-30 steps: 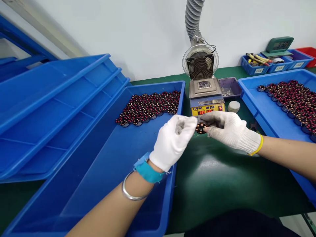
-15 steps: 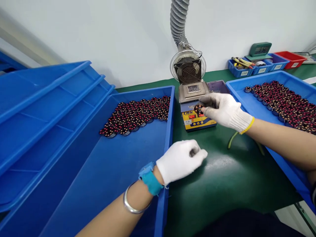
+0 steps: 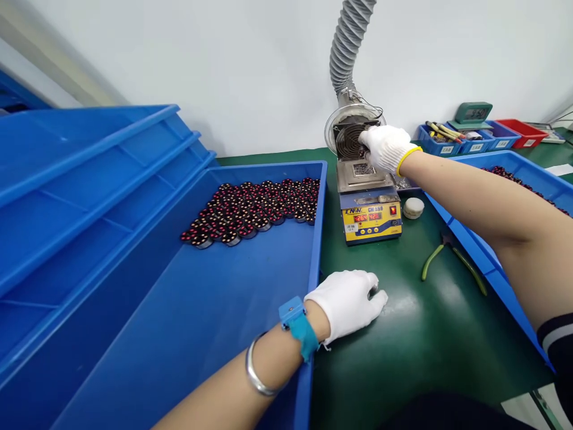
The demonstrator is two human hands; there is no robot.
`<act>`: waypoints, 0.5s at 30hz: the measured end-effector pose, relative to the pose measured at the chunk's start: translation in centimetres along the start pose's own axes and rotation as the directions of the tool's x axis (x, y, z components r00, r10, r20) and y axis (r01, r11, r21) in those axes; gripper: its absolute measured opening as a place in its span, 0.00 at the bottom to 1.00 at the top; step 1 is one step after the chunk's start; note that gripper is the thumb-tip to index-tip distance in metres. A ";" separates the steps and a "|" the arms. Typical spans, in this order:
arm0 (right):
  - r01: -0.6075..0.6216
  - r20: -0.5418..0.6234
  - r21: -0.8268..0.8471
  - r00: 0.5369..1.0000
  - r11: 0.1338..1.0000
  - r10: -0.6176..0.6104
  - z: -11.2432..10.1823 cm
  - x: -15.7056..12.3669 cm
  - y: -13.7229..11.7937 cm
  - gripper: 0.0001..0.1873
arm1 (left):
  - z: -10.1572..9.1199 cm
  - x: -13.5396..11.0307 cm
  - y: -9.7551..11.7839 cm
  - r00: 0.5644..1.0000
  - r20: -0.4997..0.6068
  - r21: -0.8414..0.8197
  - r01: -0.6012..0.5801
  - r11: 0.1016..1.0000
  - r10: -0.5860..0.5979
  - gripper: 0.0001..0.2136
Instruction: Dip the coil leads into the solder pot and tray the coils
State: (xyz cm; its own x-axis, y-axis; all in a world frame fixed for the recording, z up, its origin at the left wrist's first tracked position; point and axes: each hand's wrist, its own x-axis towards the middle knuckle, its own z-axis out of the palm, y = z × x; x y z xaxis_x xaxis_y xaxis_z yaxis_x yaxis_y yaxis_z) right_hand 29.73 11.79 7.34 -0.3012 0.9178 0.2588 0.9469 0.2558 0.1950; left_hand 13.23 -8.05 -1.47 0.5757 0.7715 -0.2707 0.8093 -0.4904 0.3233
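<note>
My right hand [image 3: 385,149], in a white glove with a yellow cuff, is above the metal top of a solder pot [image 3: 370,216], in front of a round fan grille. Its fingers are pinched on a small round black part [image 3: 363,153], mostly hidden by the glove. My left hand [image 3: 351,303], also gloved in white, is low over the green table beside the left blue tray's rim [image 3: 317,251]. Its fingers are loosely bent, thumb and forefinger apart, with nothing between them. Round black parts [image 3: 255,209] with pink and yellowish dots fill the far end of that tray.
Green-handled pliers [image 3: 432,260] and a round whitish pad [image 3: 413,208] lie right of the pot. Another blue tray [image 3: 487,160] of parts is partly behind my right arm. Stacked blue trays [image 3: 111,155] rise at left. A grey hose [image 3: 351,45] hangs above the fan.
My right hand has moved up and away from me with the round part, from the pot's front panel to above its metal top. My left hand has barely moved, thumb slightly lower.
</note>
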 end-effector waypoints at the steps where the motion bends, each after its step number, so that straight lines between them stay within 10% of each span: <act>1: 0.010 0.025 -0.028 1.000 1.000 -0.009 0.0 0.1 -0.3 0.21 | 0.0 0.0 0.0 1.000 0.000 0.000 -0.005 1.000 0.005 0.18; 15: -0.016 0.031 0.045 0.999 0.999 0.014 0.7 0.7 -0.6 0.20 | 0.1 -0.1 -0.2 0.998 -0.048 -0.082 -0.047 0.996 0.043 0.17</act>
State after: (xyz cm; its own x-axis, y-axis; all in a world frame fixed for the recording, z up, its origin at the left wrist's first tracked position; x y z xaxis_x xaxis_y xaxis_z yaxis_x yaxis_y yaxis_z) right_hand 29.00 12.52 6.71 -0.2839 0.9304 0.2317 0.9556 0.2546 0.1483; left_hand 13.01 -8.10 -1.63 0.6038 0.7681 -0.2131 0.7692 -0.4911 0.4089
